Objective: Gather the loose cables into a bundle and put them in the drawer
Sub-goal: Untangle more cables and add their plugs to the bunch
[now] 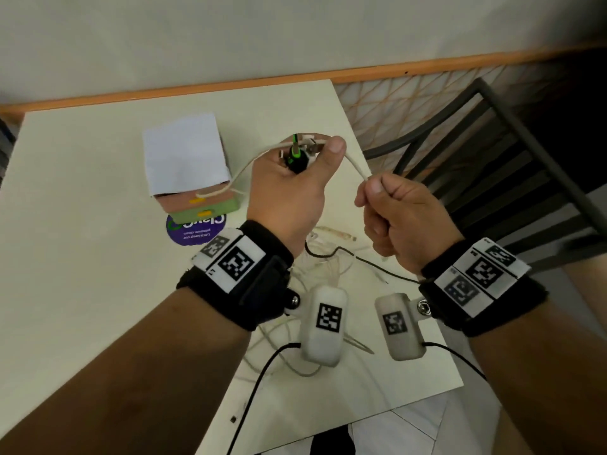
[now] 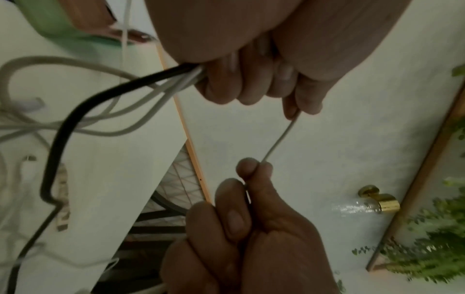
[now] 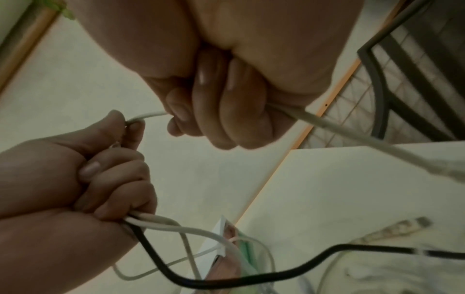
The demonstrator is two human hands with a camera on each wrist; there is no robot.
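Note:
My left hand is raised above the table and grips several cable ends, among them a black-and-green plug. A thin white cable arcs from that fist to my right hand, which pinches it between thumb and curled fingers. In the left wrist view the same white cable stretches taut between the left hand and the right hand. A black cable and white loops hang from the left fist. The small drawer box stands at the back left, and a white cable trails over its front.
Loose white cables and a black one lie tangled on the cream table below my hands. A purple round sticker lies in front of the drawer box. A dark metal chair stands off the table's right edge.

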